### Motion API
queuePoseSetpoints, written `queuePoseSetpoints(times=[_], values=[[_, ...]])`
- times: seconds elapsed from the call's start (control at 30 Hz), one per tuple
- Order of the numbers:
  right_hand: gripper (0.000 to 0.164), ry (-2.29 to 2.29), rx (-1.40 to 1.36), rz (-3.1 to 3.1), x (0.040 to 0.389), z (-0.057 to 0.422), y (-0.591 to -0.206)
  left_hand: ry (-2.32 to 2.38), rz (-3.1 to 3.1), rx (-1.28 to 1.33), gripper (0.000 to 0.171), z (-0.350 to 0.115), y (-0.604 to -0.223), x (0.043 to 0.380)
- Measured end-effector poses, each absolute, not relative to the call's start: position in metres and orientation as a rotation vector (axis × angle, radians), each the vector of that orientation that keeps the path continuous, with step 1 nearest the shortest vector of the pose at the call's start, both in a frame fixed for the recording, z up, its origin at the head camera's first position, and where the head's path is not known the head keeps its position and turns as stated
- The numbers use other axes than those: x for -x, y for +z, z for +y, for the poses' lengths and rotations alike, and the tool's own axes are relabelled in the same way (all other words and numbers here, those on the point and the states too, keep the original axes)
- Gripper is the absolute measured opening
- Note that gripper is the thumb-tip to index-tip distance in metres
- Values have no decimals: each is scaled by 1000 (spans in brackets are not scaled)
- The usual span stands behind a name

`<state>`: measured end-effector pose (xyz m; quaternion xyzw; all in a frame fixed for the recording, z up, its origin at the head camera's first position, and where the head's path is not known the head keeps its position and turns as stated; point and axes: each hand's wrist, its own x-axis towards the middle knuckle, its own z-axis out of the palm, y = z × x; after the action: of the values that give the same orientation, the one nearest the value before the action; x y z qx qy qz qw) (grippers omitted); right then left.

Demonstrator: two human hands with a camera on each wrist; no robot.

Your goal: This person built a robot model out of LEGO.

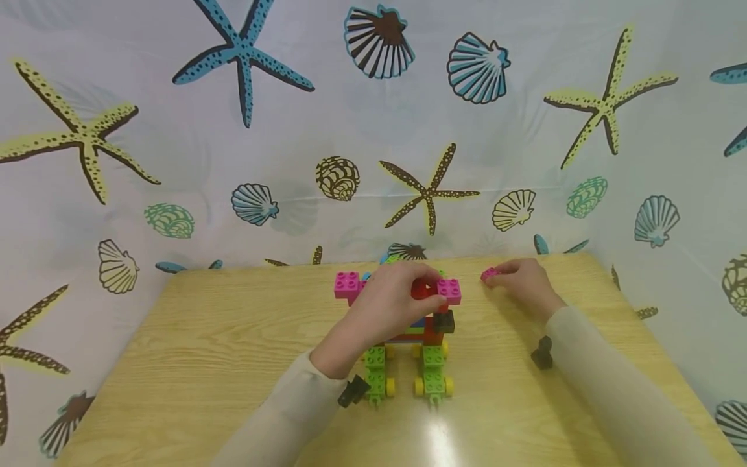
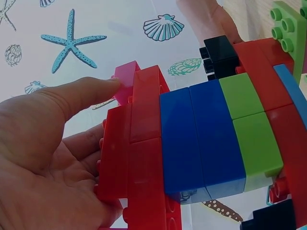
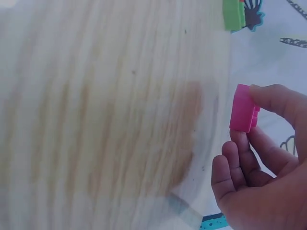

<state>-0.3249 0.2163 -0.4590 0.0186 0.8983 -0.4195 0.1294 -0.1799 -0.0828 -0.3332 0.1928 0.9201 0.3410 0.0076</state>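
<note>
A toy vehicle built of large toy bricks stands mid-table, its blue bricks (image 2: pixel 201 139) and red bricks (image 2: pixel 146 110) stacked together. My left hand (image 1: pixel 397 301) reaches over its top, with thumb and forefinger gripping a pink toy brick (image 1: pixel 450 289) at the right end. The left thumb lies against that brick in the left wrist view; the other fingers are partly hidden behind red bricks. Off to the right, my right hand (image 1: pixel 525 285) pinches a separate pink toy brick (image 3: pixel 243 109) between thumb and fingers, near the table's far edge.
Green wheeled bases (image 1: pixel 434 373) with yellow wheels carry the build on the wooden table (image 1: pixel 233 337). Another pink brick (image 1: pixel 347 285) juts out at its left end, and a black brick (image 1: pixel 443 322) sticks out on the right. A patterned curtain (image 1: pixel 350 130) hangs behind the table.
</note>
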Motion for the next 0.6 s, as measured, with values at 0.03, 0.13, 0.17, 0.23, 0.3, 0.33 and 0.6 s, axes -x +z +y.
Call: queuePoseSetpoints(times=[0.03, 0.13, 0.17, 0.23, 0.3, 0.33, 0.6], values=[[60, -1226, -57, 2600, 323, 217, -458, 1068, 2874, -604, 25, -83, -333, 180], [62, -1218, -35, 2593, 316, 218, -452, 1072, 2869, -608, 24, -83, -333, 180], [63, -1212, -22, 2599, 314, 218, -448, 1072, 2870, -610, 24, -83, -334, 180], [62, -1228, 14, 2601, 308, 217, -441, 1072, 2871, -611, 24, -83, -334, 180], [59, -1259, 62, 2606, 302, 216, -433, 1073, 2873, -609, 23, -83, -334, 180], [58, -1281, 93, 2606, 299, 215, -429, 1073, 2874, -608, 23, -83, -334, 180], [49, -1441, 289, 2529, 265, 197, -392, 1075, 2876, -619, 22, -82, -334, 181]])
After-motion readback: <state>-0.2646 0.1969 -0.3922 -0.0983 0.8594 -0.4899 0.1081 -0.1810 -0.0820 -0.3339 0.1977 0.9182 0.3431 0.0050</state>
